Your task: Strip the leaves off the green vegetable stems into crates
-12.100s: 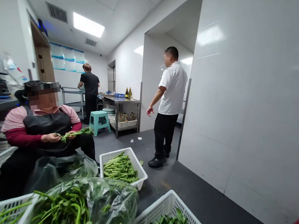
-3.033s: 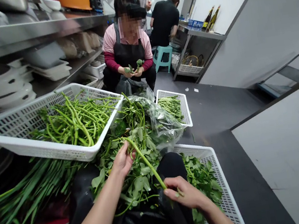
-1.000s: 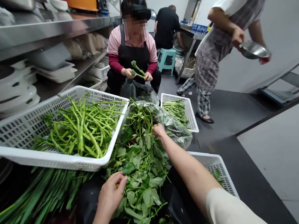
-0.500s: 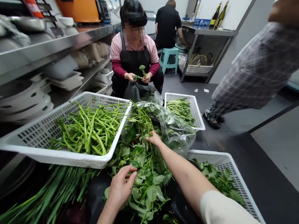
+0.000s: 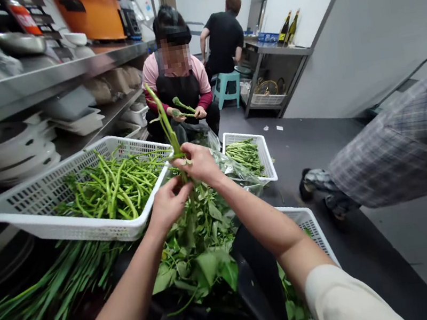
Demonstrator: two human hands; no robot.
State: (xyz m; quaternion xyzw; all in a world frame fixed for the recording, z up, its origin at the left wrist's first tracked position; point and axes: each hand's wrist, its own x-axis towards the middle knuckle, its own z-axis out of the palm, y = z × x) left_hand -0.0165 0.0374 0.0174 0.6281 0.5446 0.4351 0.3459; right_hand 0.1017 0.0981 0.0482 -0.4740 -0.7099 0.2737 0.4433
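My right hand is closed round a leafy green stalk that stands upright, its bare stems pointing up and its leaves hanging down. Just below and to the left, my left hand pinches the lower part of the same stalk. Beneath both hands lies a heap of leafy greens over black plastic. To the left, a white basket holds many cut green stems. A clear plastic bag lies behind my right wrist.
Long green leaves lie at lower left. White baskets stand at right and farther back. A person opposite holds green stalks. Another sits on a stool. Someone in a plaid apron stands at right. Metal shelves line the left.
Both hands have come together and risen, now holding an upright stalk. My left hand was open over the leaves before. The plaid-clad person has shifted, and the view has turned slightly right.
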